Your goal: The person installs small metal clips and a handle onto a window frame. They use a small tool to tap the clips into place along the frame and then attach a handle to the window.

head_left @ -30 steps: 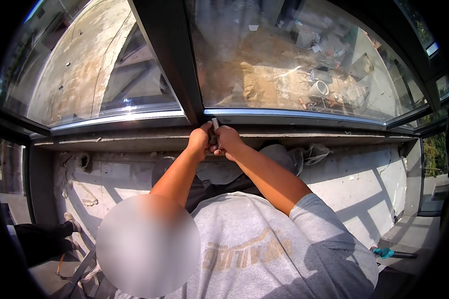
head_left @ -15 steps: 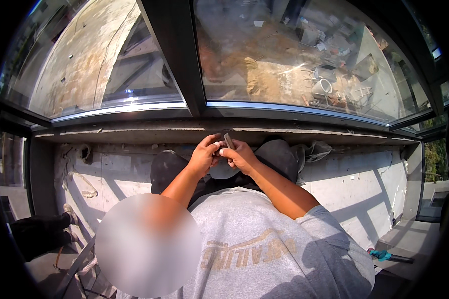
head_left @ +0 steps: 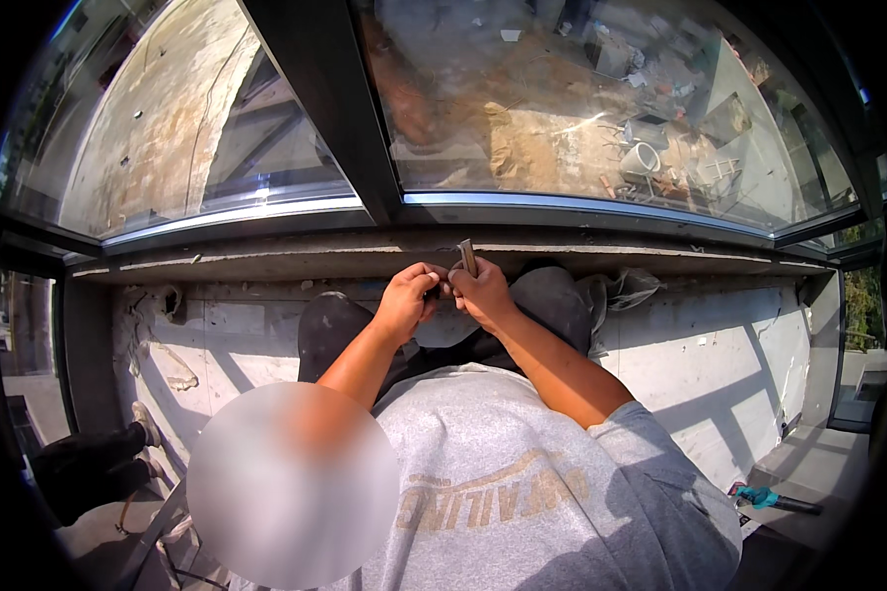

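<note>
Crouching below the concrete ledge (head_left: 266, 261) of a large window, we bring both hands together just under its front edge, our right hand (head_left: 483, 294) clenched around a small flat metal strip (head_left: 468, 258) that stands upright above the knuckles. Our left hand (head_left: 407, 300) is curled beside it, fingertips touching the right, though what they pinch we cannot tell. Well below the ledge to the right, a teal-handled tool (head_left: 769, 499) lies on the floor.
</note>
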### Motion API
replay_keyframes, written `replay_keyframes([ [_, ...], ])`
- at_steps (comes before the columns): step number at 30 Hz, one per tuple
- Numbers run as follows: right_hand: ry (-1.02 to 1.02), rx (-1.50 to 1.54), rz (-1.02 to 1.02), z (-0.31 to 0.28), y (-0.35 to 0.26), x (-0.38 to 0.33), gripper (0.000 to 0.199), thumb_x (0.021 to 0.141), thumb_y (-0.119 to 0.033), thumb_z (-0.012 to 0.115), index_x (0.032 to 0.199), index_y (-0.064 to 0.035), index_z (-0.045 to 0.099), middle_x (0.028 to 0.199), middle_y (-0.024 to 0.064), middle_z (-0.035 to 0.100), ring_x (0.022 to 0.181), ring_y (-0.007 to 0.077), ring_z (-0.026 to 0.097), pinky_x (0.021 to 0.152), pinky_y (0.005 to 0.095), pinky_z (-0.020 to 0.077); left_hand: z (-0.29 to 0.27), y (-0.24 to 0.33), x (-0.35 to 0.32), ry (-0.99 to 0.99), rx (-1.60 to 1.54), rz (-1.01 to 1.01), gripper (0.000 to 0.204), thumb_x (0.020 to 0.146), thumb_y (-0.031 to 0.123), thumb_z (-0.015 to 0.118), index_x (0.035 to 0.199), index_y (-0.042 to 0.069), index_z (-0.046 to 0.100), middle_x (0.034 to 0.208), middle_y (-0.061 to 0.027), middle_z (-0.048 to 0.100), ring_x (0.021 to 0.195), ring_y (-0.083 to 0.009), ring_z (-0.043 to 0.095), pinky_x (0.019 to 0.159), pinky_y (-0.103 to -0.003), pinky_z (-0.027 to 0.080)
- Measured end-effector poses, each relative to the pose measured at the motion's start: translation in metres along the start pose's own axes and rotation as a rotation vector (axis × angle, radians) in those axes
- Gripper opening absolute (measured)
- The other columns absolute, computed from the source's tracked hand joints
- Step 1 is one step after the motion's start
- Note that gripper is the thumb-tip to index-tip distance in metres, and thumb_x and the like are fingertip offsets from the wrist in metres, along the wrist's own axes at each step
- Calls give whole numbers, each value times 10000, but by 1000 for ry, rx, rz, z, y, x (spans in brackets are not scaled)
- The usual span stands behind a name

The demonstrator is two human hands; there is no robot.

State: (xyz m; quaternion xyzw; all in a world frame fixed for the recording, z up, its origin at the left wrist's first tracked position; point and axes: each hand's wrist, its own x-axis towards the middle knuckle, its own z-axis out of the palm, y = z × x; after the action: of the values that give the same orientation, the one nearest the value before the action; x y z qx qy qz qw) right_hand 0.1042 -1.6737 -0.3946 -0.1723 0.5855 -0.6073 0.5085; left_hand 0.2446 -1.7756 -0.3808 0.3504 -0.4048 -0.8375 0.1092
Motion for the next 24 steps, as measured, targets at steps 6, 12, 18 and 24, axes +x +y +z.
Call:
replay_keyframes([
  [6,-88,-230,-72,4,-14,-11,158,910,-136,721,1015,-26,676,813,21,655,687,90,591,598,264,503,4,-1,4,119,-59,-25,140,1012,81,515,1074,30,630,791,-52,597,532,-103,440,487,-269,352],
  [12,-69,-595,-237,-10,1,-3,194,890,-138,755,1043,-28,707,871,57,673,782,170,641,744,352,537,2,-8,4,82,-40,-30,172,1007,72,490,1086,15,632,785,-41,577,565,-115,470,486,-280,362],
  [18,-143,-829,-708,-19,-8,-11,174,854,-84,739,1020,-46,703,947,126,687,799,285,669,701,366,533,2,1,2,162,-167,-105,215,990,42,477,1109,-26,643,806,-69,608,548,-126,497,468,-289,394],
  [24,-27,-155,-334,-22,15,2,163,866,-105,723,993,-13,679,886,59,669,718,201,664,612,344,528,11,2,5,148,-74,-90,195,985,62,524,1118,9,655,805,-37,615,562,-104,492,475,-281,388],
])
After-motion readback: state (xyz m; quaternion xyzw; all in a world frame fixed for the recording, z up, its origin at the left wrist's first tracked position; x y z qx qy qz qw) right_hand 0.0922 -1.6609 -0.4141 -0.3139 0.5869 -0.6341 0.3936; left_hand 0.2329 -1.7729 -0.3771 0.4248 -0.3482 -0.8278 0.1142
